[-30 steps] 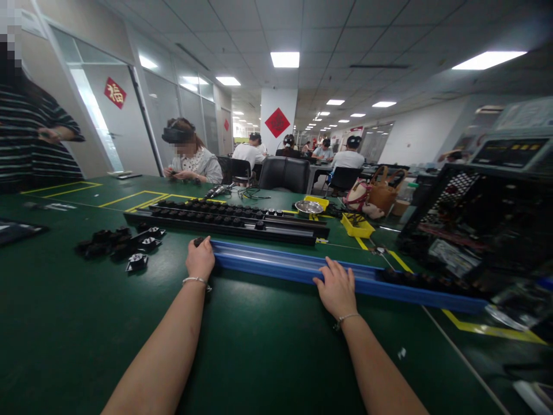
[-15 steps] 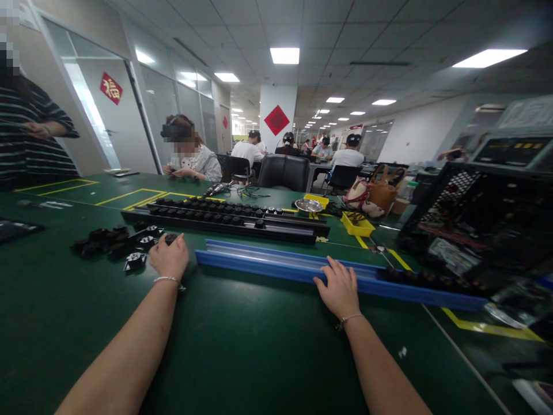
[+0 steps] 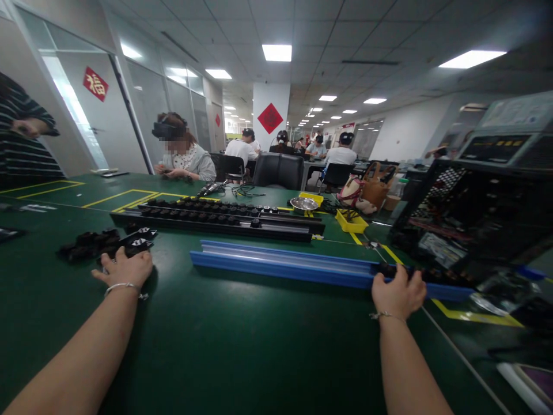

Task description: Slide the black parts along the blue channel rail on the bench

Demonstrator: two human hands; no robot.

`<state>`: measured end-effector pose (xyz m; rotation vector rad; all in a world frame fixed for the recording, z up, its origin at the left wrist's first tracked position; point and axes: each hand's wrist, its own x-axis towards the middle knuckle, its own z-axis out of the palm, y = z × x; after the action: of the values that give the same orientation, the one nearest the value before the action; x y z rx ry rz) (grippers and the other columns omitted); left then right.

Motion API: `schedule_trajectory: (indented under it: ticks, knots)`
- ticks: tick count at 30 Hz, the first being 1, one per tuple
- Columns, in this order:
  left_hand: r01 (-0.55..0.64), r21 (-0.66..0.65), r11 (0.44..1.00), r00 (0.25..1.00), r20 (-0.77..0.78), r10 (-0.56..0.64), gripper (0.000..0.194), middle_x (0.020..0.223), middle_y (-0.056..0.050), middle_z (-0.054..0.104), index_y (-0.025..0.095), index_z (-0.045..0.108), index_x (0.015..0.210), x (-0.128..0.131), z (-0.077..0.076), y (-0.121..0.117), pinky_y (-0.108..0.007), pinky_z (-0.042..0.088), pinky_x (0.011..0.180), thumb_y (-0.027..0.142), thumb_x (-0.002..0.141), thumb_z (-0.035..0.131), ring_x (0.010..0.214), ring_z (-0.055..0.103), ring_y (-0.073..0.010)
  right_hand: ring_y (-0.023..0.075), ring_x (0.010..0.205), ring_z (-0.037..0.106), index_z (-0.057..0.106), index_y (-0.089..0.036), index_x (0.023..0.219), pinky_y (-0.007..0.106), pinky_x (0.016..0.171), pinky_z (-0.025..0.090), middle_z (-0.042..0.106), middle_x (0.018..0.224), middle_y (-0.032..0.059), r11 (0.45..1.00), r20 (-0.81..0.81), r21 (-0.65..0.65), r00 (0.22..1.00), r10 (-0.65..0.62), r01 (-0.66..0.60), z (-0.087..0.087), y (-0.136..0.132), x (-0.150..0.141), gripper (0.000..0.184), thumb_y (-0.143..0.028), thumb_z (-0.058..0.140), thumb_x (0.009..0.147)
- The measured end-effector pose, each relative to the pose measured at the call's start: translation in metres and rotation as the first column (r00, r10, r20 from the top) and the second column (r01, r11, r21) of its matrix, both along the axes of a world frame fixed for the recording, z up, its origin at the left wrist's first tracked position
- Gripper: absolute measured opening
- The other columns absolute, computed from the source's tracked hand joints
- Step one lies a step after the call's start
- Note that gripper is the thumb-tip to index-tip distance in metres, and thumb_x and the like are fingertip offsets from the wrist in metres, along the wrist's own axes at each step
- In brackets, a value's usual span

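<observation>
My left hand (image 3: 125, 268) is at a pile of small black parts (image 3: 88, 245), its fingers spread over the near side. Just beyond its fingertips are black pieces with white-marked tops (image 3: 141, 242); whatever is under the palm is hidden. Far to the right, my right hand (image 3: 398, 293) reaches over a long blue channel (image 3: 276, 269), thumb at its near wall and fingers curved but apart. A row of black parts (image 3: 440, 276) sits inside the channel's right end, and one black part (image 3: 386, 268) shows between thumb and forefinger. No firm grip on it is visible.
Black rails (image 3: 216, 225) carrying rows of black knob-like parts lie behind the channel. Beyond are a metal dish (image 3: 303, 203) and a yellow bin (image 3: 351, 221). An open computer case (image 3: 458, 213) stands at right. A co-worker (image 3: 179, 155) sits across the green table.
My left hand has moved left to the pile; the dark piece seen at its fingers is not visible now. My right hand has slid right along the channel to the black parts.
</observation>
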<state>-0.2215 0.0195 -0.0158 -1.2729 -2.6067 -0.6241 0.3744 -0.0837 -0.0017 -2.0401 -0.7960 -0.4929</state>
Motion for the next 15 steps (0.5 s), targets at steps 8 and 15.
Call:
schedule_trajectory:
  ticks: [8, 15]
  knots:
    - [0.118, 0.231, 0.966, 0.989, -0.117, -0.093, 0.048, 0.15, 0.001, 0.025, 0.027, 0.06, 0.114, 0.035, 0.019, -0.009, -0.067, 0.013, 0.101, 0.05, 0.087, 0.028, 0.136, 0.01, -0.037, 0.0369, 0.128, 0.031, 0.054, -0.02, 0.123, 0.054, 0.102, 0.027, 0.036, 0.141, 0.0143, 0.995, -0.152, -0.101, 0.988, -0.001, -0.014, -0.005, 0.004, 0.011, 0.053, -0.043, 0.045, 0.077]
    - [0.649, 0.25, 0.718, 0.745, -0.4, -0.534, 0.045, 0.149, -0.009, 0.027, 0.02, 0.051, 0.128, 0.158, 0.035, -0.025, -0.05, 0.015, 0.111, 0.037, 0.089, 0.036, 0.14, 0.01, -0.0257, 0.0353, 0.126, 0.033, 0.052, -0.013, 0.125, 0.052, 0.101, 0.028, 0.042, 0.136, 0.0177, 0.997, 0.013, -0.074, 0.999, 0.032, -0.031, -0.007, 0.006, 0.007, 0.054, -0.038, 0.041, 0.078]
